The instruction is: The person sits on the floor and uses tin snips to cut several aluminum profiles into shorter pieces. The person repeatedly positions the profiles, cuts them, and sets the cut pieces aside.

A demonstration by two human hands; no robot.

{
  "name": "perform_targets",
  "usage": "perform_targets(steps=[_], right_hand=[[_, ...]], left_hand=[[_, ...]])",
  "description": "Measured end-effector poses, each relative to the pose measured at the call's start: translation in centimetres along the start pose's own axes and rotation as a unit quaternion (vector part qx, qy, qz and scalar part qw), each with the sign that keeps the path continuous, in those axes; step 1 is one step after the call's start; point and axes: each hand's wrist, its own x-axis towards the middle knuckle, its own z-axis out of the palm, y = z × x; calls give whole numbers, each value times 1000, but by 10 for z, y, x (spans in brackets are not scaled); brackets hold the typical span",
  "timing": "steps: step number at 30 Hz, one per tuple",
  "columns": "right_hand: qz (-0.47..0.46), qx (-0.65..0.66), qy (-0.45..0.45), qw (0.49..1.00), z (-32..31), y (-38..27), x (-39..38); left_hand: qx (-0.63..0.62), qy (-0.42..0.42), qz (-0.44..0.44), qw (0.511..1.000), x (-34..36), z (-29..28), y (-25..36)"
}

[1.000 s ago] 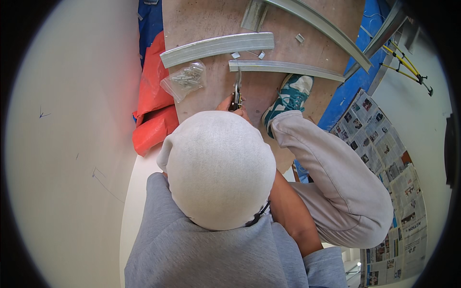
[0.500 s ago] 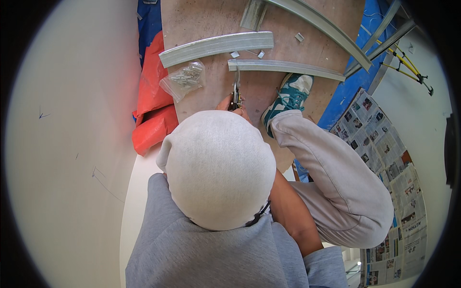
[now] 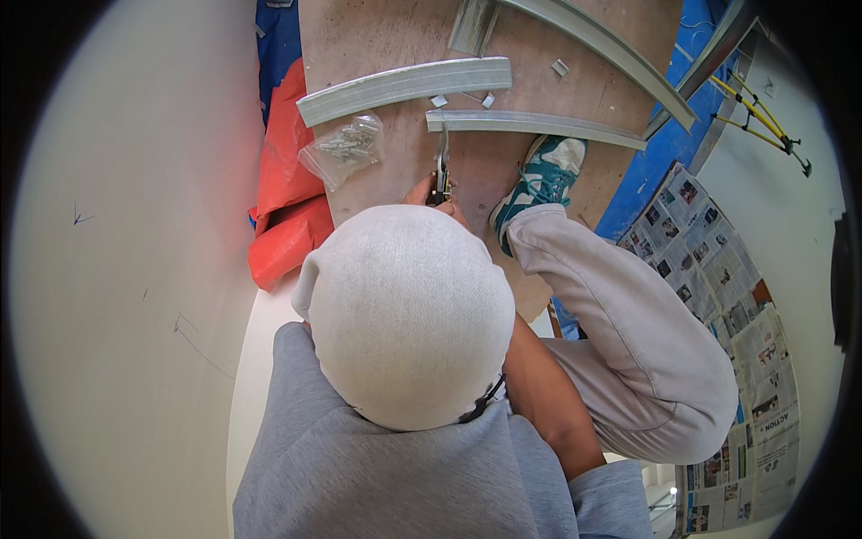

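Metal snips (image 3: 440, 175) point away from me, their jaws at the left end of a narrow galvanised metal channel (image 3: 539, 125). My left hand (image 3: 418, 191) is closed at the left side of the handles. On the right side my right hand (image 3: 455, 212) is closed on them too. A white cap (image 3: 409, 314) hides most of both hands and the left forearm. Two small metal offcuts (image 3: 439, 101) lie just beyond the channel's end. Behind them rests a wider metal channel (image 3: 404, 88). A clear plastic bag (image 3: 344, 148) of small metal parts sits left of the snips.
A worn wooden board (image 3: 395, 31) lies underneath, with a green-and-white shoe (image 3: 549, 175) on it. Red sheeting (image 3: 285, 171) borders its left side. A long metal channel (image 3: 602, 45) crosses the far right, near a yellow-and-black stand (image 3: 759, 126). Newspaper sheets (image 3: 718, 269) cover an area at right.
At the upper right, the metal lengths beyond the board have shifted and appear at a different angle. My hands and the snips hold almost the same position.
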Motion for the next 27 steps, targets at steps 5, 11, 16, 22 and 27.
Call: perform_targets(steps=[5,11,16,22,27], right_hand=[[0,2,0,1000,0,-1,0],[1,4,1,1000,0,-1,-1],[3,6,-1,1000,1,-2,0],[6,8,1,1000,1,-3,-1],[7,10,2,1000,1,-4,-2]], left_hand=[[-7,-10,17,1000,1,-3,-4],[15,7,11,1000,2,-1,-3],[-51,6,-9,999,-6,6,8],[-77,11,-21,997,-10,10,18],[-92,-3,-5,996,-8,11,14]])
